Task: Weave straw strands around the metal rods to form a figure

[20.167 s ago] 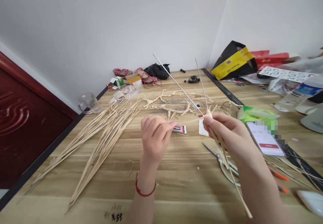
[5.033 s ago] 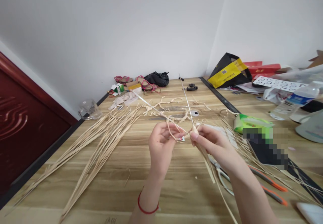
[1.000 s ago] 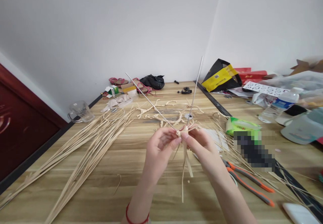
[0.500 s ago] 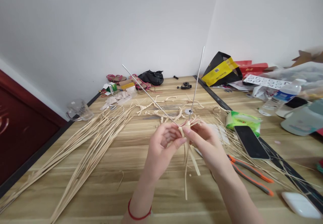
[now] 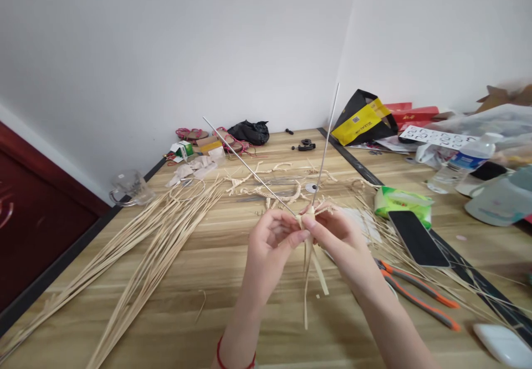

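Observation:
A small woven straw piece (image 5: 308, 219) is pinched between my two hands above the middle of the table. My left hand (image 5: 272, 247) grips its left side, thumb and fingers closed, and my right hand (image 5: 338, 236) presses its thumb on the right side. Two thin metal rods rise from the piece, one slanting up left (image 5: 249, 168), the other nearly upright (image 5: 326, 142). Pale flat strips (image 5: 319, 272) hang below my fingers. My fingertips partly hide where rods and straw meet.
Long straw bundles (image 5: 166, 258) lie left, near a glass mug (image 5: 131, 187). Twisted straw pieces (image 5: 286, 194) lie beyond my hands. At right are pliers (image 5: 419, 291), a phone (image 5: 418, 239), a green packet (image 5: 403, 205), a bottle (image 5: 463, 164) and a white case (image 5: 502, 344).
Both rod tips sit slightly lower in view, and the hands are slightly lower too. The pliers and phone appear shifted a little right and down. The grip looks the same.

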`<state>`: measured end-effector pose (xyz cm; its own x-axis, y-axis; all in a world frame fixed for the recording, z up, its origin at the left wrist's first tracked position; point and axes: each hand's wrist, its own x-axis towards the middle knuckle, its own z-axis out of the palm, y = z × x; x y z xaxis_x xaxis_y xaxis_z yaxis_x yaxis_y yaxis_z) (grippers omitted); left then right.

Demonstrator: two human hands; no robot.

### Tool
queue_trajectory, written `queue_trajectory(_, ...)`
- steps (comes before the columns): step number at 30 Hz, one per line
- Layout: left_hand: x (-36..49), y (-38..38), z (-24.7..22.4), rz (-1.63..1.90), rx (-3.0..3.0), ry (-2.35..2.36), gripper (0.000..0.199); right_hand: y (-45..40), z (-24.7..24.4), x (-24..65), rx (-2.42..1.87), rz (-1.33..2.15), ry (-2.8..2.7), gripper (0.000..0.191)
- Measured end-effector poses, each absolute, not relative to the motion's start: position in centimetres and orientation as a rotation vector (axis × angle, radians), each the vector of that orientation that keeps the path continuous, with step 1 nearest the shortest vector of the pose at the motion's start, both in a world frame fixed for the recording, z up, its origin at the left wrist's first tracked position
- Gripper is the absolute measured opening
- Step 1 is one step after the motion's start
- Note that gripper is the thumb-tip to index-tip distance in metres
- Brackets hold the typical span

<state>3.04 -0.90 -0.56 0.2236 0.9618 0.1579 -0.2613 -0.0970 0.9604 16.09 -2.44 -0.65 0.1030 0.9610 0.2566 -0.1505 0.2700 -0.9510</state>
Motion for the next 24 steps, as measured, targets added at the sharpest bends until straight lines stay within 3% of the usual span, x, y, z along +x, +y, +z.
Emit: queue_trajectory(24, 0.9, -0.3, -0.1, 1.102, 1.326, 0.907, 0.012, -2.7, -0.7, 15.8, -0.94, 1.025, -1.175, 0.018)
